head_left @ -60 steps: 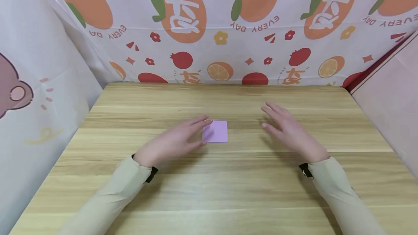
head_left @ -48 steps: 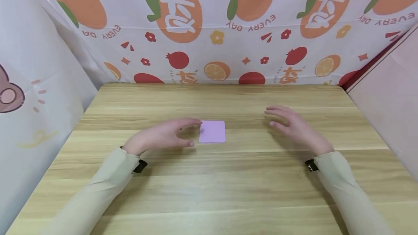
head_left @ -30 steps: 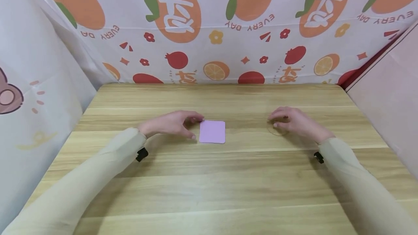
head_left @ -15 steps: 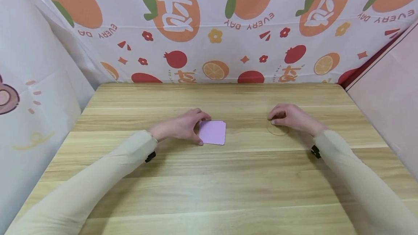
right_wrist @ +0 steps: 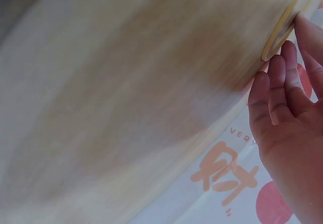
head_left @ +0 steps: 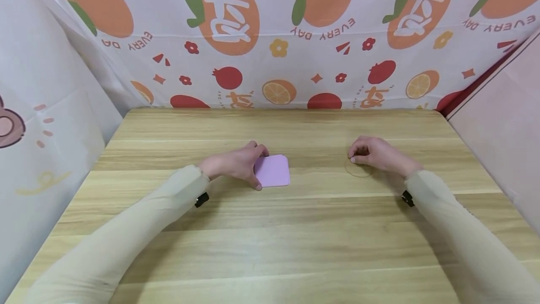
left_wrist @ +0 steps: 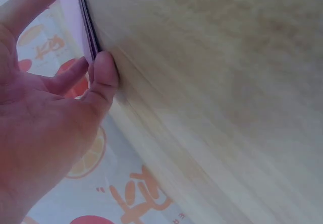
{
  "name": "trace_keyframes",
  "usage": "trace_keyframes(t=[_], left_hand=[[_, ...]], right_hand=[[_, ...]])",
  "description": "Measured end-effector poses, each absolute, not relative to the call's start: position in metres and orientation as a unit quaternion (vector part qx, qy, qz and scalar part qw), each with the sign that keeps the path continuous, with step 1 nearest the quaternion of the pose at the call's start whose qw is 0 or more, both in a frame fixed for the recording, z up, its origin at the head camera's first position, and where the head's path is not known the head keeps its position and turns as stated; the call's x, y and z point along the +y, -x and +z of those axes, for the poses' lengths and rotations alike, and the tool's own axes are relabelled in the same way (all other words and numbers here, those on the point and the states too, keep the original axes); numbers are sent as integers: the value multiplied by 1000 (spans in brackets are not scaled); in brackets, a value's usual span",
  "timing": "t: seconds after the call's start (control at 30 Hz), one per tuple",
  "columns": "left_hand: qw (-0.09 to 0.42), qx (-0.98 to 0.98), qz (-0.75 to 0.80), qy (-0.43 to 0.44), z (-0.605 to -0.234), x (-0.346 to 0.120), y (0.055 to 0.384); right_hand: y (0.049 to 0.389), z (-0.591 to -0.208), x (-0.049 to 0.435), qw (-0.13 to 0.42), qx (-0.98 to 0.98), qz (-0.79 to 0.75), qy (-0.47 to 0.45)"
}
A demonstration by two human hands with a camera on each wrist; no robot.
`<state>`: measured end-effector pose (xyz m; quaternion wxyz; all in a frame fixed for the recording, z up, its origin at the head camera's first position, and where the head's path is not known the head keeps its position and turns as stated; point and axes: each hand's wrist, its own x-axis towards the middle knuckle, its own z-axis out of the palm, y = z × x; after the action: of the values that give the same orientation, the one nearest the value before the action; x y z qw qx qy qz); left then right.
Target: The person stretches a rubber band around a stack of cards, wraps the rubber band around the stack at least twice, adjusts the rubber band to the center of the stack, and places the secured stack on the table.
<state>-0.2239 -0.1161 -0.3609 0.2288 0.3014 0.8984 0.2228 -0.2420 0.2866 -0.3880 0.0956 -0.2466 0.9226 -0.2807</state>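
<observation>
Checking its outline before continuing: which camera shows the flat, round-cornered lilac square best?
Head view: the flat lilac square shows almost whole, partly hidden by the left hand. The left wrist view shows only a cropped edge strip; the right wrist view, none.

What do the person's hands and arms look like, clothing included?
The left hand and right hand wear no gloves. The left sleeve and right sleeve are long and pale beige; a small black strap-like piece shows at each wrist.
</observation>
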Motion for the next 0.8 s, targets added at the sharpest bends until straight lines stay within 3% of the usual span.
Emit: trace_keyframes(t=[0.33,0.8], left_hand=[[204,903,197,-321,-362,-113,226],[218,898,206,-322,-358,-106,222]], right_hand=[[239,-386,285,96,923,-283,241],[240,-385,285,101,924,-279,240]])
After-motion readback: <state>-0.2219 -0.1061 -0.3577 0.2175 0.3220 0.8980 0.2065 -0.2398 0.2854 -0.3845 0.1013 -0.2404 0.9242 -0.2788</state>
